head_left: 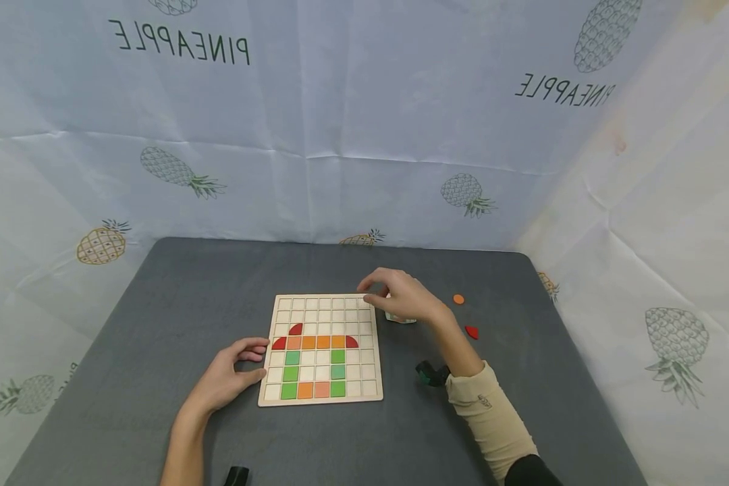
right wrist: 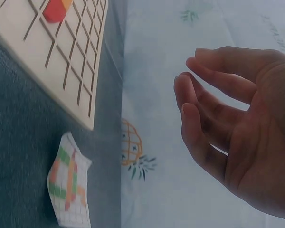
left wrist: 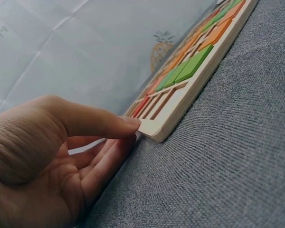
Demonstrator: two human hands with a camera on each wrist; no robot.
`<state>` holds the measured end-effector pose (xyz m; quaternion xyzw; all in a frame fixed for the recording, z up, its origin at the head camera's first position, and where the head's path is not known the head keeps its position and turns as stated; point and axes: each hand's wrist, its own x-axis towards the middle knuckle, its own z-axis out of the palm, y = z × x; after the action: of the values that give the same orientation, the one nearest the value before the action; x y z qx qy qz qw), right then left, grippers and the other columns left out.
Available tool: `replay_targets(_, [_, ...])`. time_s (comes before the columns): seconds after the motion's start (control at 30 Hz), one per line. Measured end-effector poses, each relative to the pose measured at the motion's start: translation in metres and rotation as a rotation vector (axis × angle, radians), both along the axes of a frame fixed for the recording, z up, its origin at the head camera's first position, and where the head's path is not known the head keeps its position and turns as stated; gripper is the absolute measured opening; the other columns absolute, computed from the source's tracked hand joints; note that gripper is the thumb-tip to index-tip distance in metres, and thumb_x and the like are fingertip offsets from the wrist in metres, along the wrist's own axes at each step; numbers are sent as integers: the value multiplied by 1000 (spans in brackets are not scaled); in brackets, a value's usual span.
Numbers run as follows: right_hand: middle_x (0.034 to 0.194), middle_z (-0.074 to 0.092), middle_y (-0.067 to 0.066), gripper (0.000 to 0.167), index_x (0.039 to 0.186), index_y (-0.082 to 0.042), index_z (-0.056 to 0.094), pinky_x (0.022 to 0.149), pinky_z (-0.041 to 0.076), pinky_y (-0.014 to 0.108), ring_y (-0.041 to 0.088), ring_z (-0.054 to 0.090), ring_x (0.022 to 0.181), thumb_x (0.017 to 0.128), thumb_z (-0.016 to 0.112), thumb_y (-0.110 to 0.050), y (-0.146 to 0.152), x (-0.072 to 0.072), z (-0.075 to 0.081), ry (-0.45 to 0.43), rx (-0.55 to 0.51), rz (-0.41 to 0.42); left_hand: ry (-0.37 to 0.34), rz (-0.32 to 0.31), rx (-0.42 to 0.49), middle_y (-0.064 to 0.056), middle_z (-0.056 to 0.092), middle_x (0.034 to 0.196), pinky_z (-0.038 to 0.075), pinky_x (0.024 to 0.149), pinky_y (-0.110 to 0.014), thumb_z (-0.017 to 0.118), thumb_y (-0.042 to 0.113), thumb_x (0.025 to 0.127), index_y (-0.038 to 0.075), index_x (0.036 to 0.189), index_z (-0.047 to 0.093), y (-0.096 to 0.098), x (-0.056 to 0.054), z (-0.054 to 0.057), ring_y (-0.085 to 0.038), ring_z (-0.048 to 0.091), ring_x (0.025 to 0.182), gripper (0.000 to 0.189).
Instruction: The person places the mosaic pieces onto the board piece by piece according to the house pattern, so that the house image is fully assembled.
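A pale wooden grid board (head_left: 364, 371) lies on the table with green, orange, pink and red pieces set in its cells. Red rounded pieces (head_left: 352, 342) sit at both ends of an orange row, and another lies just above its left end. My left hand (head_left: 231, 374) is at the board's left edge, thumb (left wrist: 126, 124) and fingertips touching its side, fingers relaxed. Over the far right corner hovers my right hand (head_left: 401, 295), its fingers (right wrist: 192, 128) loosely bent with nothing visible between them. A patterned paper card (right wrist: 69, 185) lies below it, partly hidden in the head view.
An orange disc (head_left: 458, 299) and a red rounded piece (head_left: 472, 332) lie right of the card. A black device (head_left: 433, 373) is by the right forearm, another (head_left: 237, 476) by the left. Pineapple-print cloth (head_left: 364, 135) hangs behind the grey table (head_left: 219, 283).
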<state>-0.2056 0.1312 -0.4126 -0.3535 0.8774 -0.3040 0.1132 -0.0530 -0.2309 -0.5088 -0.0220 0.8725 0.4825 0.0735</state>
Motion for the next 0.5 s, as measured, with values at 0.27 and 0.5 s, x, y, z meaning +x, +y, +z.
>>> replay_targets(0.27, [130,74,12,27,130,-8,76,75,58,31,15,72,88,105,72,-17,36,12,5,31,1,-58,5,-3,-1,-14,70,135,53,96,-25,82,4,91,3,146,62,0,0,-2,-24,65,118,58])
replay_targets(0.5, [125,75,11,25,129,-8,75,71,55,27,16,70,85,105,72,-17,70,26,2,62,31,-92,-1,-2,1,-14,70,135,53,96,-24,82,4,91,3,146,62,0,-1,-2,-24,65,118,58])
